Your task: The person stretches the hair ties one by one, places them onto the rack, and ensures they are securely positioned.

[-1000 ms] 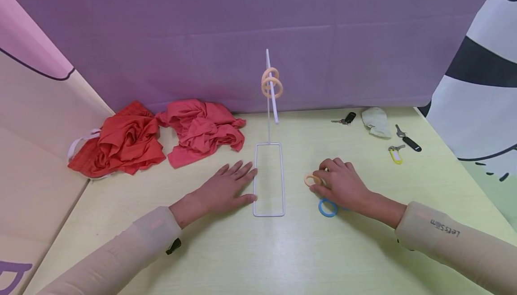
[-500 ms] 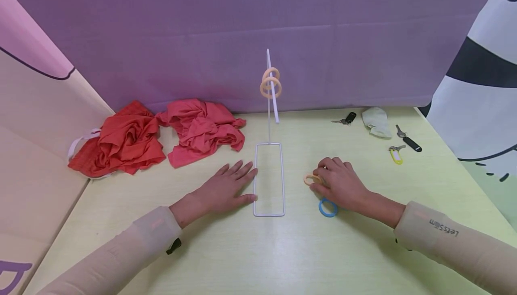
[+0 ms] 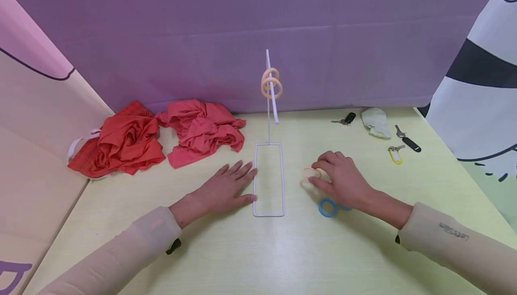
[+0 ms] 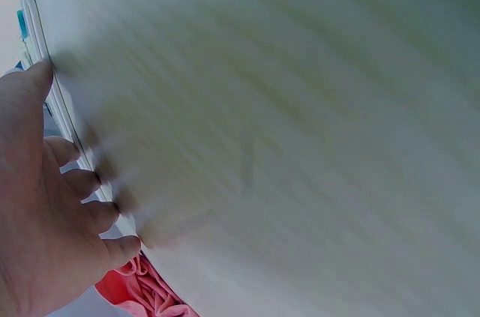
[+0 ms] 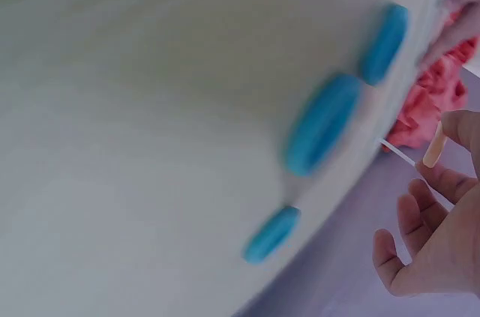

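Between thumb and index finger, my right hand (image 3: 342,180) pinches a peach ring (image 5: 434,147), held just above the table right of a white wire stand (image 3: 282,180). My left hand (image 3: 224,189) lies with straight, spread fingers on the table, its thumb and fingertips at the left side of the stand's rectangular base. Two more peach rings (image 3: 280,89) hang on the stand's raised arm. Below my right hand lies a blue ring (image 3: 327,207), with another partly hidden behind the hand. Three blue rings (image 5: 322,126) show on the table in the right wrist view.
Crumpled red cloth (image 3: 129,140) and pinkish-red cloth (image 3: 202,131) lie at the back left. At the back right are keys with black tags (image 3: 411,144), a key with a yellow tag (image 3: 395,156) and a small whitish cloth item (image 3: 376,122). A purple curtain (image 3: 161,61) closes the back.
My right hand has lifted slightly with the peach ring between thumb and index finger, raising it off the table. The left hand and the stand have stayed put.
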A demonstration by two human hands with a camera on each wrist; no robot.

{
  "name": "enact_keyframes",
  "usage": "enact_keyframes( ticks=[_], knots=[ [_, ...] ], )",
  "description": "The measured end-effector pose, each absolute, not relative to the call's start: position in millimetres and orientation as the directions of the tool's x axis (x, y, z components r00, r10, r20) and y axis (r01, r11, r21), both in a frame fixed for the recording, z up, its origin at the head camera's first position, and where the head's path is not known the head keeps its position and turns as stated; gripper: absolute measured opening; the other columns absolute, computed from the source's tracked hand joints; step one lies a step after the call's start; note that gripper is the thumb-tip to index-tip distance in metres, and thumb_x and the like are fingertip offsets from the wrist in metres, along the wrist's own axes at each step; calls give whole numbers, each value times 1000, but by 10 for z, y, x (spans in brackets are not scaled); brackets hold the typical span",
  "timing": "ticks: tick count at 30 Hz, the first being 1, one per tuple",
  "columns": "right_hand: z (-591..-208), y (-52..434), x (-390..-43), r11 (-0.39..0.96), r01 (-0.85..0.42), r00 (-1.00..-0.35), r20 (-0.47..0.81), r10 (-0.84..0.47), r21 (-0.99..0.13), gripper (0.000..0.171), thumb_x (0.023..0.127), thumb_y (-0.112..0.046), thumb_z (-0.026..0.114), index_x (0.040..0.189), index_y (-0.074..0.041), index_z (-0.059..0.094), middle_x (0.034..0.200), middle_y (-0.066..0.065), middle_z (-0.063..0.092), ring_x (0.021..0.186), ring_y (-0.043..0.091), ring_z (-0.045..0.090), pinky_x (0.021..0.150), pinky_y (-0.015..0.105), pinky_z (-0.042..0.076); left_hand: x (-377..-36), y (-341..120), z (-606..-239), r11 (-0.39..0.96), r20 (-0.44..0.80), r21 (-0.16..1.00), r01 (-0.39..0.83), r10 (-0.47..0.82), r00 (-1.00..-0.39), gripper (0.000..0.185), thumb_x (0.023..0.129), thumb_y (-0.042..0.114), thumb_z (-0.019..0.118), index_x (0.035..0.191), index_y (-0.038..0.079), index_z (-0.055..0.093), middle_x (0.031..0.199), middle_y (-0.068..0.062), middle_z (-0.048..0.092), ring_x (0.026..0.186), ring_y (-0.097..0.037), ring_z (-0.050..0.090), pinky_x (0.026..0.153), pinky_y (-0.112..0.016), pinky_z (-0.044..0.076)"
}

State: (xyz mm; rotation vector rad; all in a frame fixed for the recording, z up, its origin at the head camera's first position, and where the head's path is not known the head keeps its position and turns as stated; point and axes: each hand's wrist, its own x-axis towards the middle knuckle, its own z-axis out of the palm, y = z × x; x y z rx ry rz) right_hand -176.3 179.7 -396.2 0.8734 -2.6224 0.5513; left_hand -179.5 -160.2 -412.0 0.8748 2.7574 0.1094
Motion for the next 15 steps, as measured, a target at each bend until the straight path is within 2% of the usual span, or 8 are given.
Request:
enact_keyframes(
  ticks=[6, 15],
  knots=[
    [-3701, 1764, -1783, 678, -678, -697, 538, -473, -283, 23, 82, -20, 82, 99, -6, 74, 99, 7, 66, 85, 27, 58, 72, 39, 45, -1797, -1607, -4134, 820, -211, 138, 556, 573, -792, 81, 98, 67, 41, 162, 22, 18, 170, -2, 11, 158, -30, 8, 126, -57, 13],
    [-3229, 1742, -1769, 575, -770, -577, 688, -440, -278, 24, 79, -12, 82, 101, -4, 74, 97, 8, 67, 91, 25, 60, 78, 33, 43, -1799, -1612, -4143, 813, -201, 141, 564, 582, -788, 81, 99, 66, 41, 162, 21, 19, 170, -3, 13, 158, -31, 9, 125, -58, 14]
  ],
)
